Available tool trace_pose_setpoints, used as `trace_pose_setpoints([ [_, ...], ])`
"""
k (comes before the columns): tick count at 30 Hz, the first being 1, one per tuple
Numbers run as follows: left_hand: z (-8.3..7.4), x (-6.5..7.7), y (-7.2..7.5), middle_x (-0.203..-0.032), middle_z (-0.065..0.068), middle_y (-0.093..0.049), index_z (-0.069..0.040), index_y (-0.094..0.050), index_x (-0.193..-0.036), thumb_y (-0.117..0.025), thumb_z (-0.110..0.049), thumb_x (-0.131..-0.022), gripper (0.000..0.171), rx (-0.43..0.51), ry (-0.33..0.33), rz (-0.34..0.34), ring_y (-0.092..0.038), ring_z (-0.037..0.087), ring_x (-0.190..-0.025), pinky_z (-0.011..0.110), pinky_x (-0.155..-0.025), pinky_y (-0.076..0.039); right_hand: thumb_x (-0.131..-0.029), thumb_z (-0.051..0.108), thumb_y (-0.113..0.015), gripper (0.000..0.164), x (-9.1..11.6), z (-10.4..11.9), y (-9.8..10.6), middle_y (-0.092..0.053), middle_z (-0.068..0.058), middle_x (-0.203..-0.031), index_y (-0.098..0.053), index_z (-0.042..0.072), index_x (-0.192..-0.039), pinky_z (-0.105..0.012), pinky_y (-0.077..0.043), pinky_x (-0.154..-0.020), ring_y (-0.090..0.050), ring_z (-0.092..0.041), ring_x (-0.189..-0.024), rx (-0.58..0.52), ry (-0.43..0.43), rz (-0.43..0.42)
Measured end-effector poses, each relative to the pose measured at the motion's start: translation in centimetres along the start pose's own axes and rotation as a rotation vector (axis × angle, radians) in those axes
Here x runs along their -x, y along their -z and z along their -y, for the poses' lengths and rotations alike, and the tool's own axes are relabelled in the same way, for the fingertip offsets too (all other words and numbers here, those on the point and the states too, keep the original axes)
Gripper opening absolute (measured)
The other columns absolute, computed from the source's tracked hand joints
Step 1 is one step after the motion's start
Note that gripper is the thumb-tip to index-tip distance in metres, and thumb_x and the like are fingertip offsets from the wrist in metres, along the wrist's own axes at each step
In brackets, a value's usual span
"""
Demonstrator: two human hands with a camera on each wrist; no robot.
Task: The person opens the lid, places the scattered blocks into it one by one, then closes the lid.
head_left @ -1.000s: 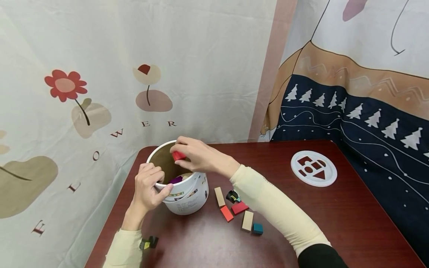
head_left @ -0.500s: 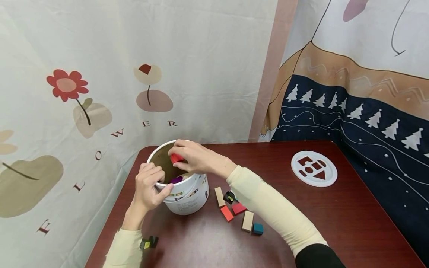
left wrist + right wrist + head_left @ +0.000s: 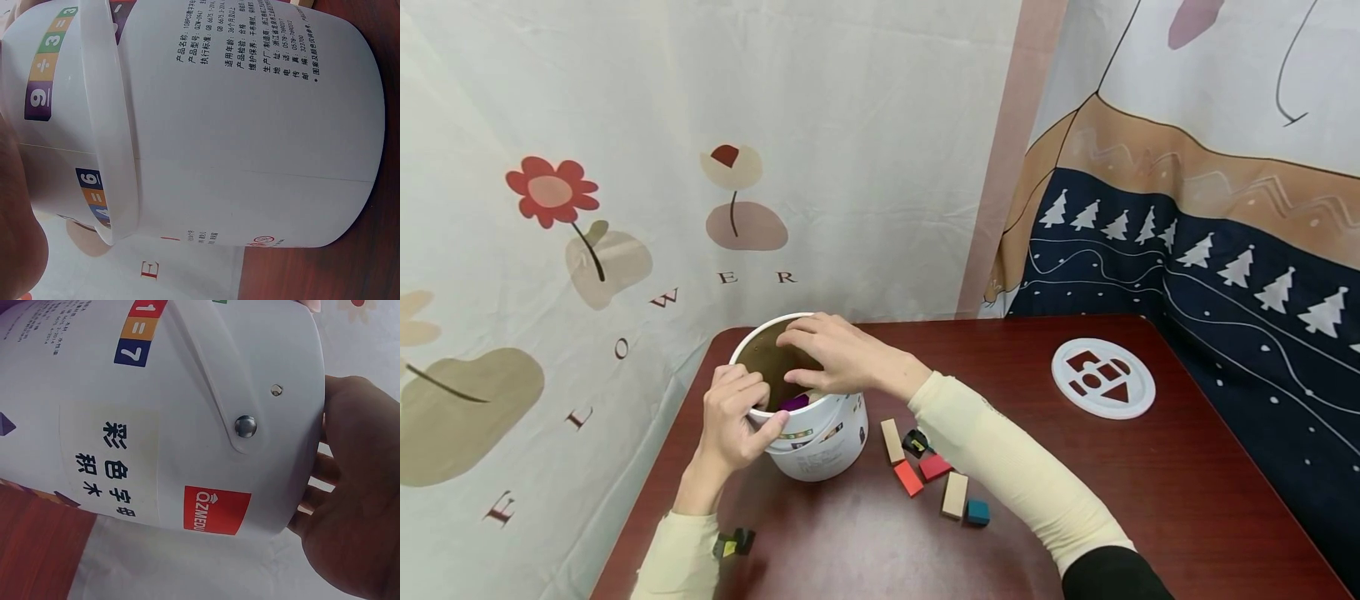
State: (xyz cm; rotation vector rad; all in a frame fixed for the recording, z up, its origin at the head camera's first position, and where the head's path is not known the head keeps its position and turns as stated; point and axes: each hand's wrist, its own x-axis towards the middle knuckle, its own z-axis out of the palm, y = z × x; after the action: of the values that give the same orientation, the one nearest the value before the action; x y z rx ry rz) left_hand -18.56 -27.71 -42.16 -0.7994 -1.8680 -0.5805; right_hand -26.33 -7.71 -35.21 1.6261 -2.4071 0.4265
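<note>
A white round bucket [image 3: 822, 454] with printed labels stands at the table's back left. My left hand [image 3: 730, 412] grips its near-left rim, thumb outside and fingers curled inside. Over the opening, my right hand [image 3: 842, 354] reaches in from the right with fingers loosely spread and nothing between them. In the right wrist view, that hand [image 3: 359, 481] lies at the bucket's rim, its fingers partly hidden behind the wall. Inside the bucket, a purple block [image 3: 795, 402] shows; the rest of the contents is mostly hidden.
Right of the bucket lie two tan blocks [image 3: 955, 496], an orange-red block [image 3: 908, 478], a red block [image 3: 935, 467] and a teal block [image 3: 977, 512]. A white disc with shaped cutouts [image 3: 1103, 406] lies at the right. Printed cloth hangs behind the table [image 3: 1180, 500].
The red block that my right hand pinched over the bucket has left its fingers and is out of sight. Those fingers have spread apart. My left hand stays on the rim.
</note>
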Motion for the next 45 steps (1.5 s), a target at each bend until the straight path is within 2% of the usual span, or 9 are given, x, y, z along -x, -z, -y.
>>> trace_pose_setpoints([
  [7, 0.0, 0.0, -0.1, -0.055, -0.005, -0.027, -0.013, -0.034, -0.054, -0.055, -0.046, -0.084, 0.049, 0.002, -0.002, -0.004, -0.026, 0.016, -0.055, 0.043, -0.062, -0.027, -0.096, 0.048, -0.062, 0.062, 0.2, -0.2, -0.2, -0.054, -0.007, -0.148, -0.057, 0.011, -0.146, -0.041, -0.031, -0.116, -0.04, -0.024, -0.139, 0.038, 0.028, -0.025],
  [15, 0.0, 0.1, -0.2, -0.055, -0.005, -0.027, -0.013, -0.034, -0.054, -0.054, -0.048, -0.087, 0.052, 0.003, -0.002, -0.004, -0.025, 0.016, -0.055, 0.043, -0.062, -0.027, -0.098, 0.057, -0.054, 0.072, 0.8, -0.1, -0.3, -0.038, -0.007, -0.161, -0.042, 0.018, -0.158, -0.047, -0.022, -0.121, -0.025, -0.03, -0.148, 0.038, -0.016, 0.035],
  [21, 0.1, 0.2, -0.2, -0.055, -0.005, -0.027, -0.013, -0.034, -0.054, -0.055, -0.047, -0.085, 0.05, 0.004, 0.0, -0.008, -0.026, 0.017, -0.055, 0.043, -0.062, -0.027, -0.098, 0.057, -0.053, 0.074, 1.5, -0.3, -0.2, -0.034, -0.007, -0.163, -0.038, 0.019, -0.16, -0.049, -0.021, -0.121, -0.021, -0.03, -0.15, 0.007, -0.019, 0.028],
  [30, 0.1, 0.0, -0.1, -0.055, -0.005, -0.027, -0.013, -0.033, -0.054, -0.056, -0.043, -0.082, 0.047, 0.005, 0.002, -0.007, -0.025, 0.017, -0.056, 0.043, -0.062, -0.027, -0.098, 0.058, -0.054, 0.074, 4.0, -1.3, -0.2, -0.031, -0.008, -0.164, -0.04, 0.019, -0.159, -0.05, -0.019, -0.121, -0.017, -0.028, -0.151, -0.021, -0.028, -0.018],
  [39, 0.1, -0.1, 0.0, -0.055, -0.005, -0.026, -0.013, -0.033, -0.055, -0.059, -0.037, -0.073, 0.04, 0.014, 0.005, -0.003, -0.024, 0.015, -0.056, 0.044, -0.062, -0.028, -0.098, 0.056, -0.054, 0.072, 6.4, -1.7, 0.4, -0.03, -0.004, -0.165, -0.041, 0.018, -0.158, -0.049, -0.019, -0.122, -0.012, -0.021, -0.152, -0.019, -0.019, -0.095],
  [45, 0.1, -0.1, -0.2, -0.056, -0.005, -0.025, -0.013, -0.032, -0.055, -0.06, -0.035, -0.071, 0.039, 0.018, 0.01, -0.008, -0.025, 0.016, -0.056, 0.044, -0.062, -0.027, -0.097, 0.051, -0.059, 0.069, 8.8, -2.2, 0.9, -0.037, -0.011, -0.161, -0.047, 0.014, -0.154, -0.053, -0.022, -0.119, -0.017, -0.025, -0.151, -0.035, 0.008, -0.166],
])
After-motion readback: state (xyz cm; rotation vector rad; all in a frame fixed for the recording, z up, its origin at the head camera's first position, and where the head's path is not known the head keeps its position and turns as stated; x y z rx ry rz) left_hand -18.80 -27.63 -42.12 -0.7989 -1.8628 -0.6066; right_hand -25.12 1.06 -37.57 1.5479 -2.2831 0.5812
